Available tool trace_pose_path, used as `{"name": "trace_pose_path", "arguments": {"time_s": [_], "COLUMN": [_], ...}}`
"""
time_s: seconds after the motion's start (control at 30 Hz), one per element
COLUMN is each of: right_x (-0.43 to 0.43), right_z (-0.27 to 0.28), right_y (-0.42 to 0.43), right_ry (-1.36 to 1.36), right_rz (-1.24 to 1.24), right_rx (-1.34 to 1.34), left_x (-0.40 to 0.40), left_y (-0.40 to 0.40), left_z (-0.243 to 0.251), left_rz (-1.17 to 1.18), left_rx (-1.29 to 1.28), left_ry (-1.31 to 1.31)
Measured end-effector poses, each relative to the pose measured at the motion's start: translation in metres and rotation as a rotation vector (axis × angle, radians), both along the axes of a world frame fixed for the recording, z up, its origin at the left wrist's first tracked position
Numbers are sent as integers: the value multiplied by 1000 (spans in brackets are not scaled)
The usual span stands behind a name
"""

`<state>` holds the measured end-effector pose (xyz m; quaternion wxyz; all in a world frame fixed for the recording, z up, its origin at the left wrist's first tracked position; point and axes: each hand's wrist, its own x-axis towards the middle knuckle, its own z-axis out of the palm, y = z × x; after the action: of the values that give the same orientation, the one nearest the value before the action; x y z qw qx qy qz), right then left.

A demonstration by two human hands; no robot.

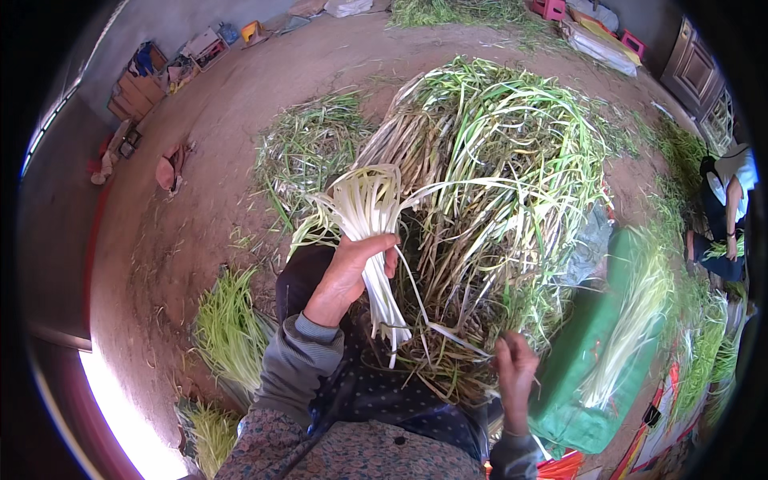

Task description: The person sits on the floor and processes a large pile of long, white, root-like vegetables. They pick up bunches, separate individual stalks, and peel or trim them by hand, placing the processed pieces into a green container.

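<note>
My left hand [354,270] is wrapped around a bundle of pale, blanched leafy stalks [369,210], possibly garlic chives. Their leaf tips fold over above my thumb, and the white stem ends hang down below my fist. One long limp strand [447,332] runs from beside the bundle towards my right hand [516,366], whose fingertips are pinched at its far end. Beyond both hands spreads a large heap of uncut green and withered stalks [480,198]. Loose trimmings [456,366] lie over my dotted dark apron [384,396].
On my right, a green wrapped block [564,384] bears a sorted pale bunch [630,336]. Green bunches [231,330] stand at my left. A trimmings pile [312,132] lies beyond. Another person [729,198] sits at the far right holding greens. Boxes [135,96] line the wall.
</note>
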<state>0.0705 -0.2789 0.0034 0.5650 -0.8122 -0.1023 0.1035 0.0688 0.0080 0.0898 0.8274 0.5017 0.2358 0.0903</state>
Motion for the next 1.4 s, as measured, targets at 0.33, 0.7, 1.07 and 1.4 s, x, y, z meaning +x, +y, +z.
{"name": "trace_pose_path", "arguments": {"time_s": [0.33,0.7,1.07,1.4], "right_x": [-3,-17,39,31], "right_z": [-1,-4,9,5], "right_y": [110,63,63,103], "right_ry": [-51,468,-118,76], "right_rz": [444,360,91,272], "right_rx": [188,385,138,334], "left_x": [-35,-25,3,21], "left_y": [-17,19,35,-34], "left_z": [-24,-21,37,-33], "left_rz": [-142,-230,-177,-276], "left_rx": [138,-619,-413,200], "left_ry": [-4,-307,-570,-83]}}
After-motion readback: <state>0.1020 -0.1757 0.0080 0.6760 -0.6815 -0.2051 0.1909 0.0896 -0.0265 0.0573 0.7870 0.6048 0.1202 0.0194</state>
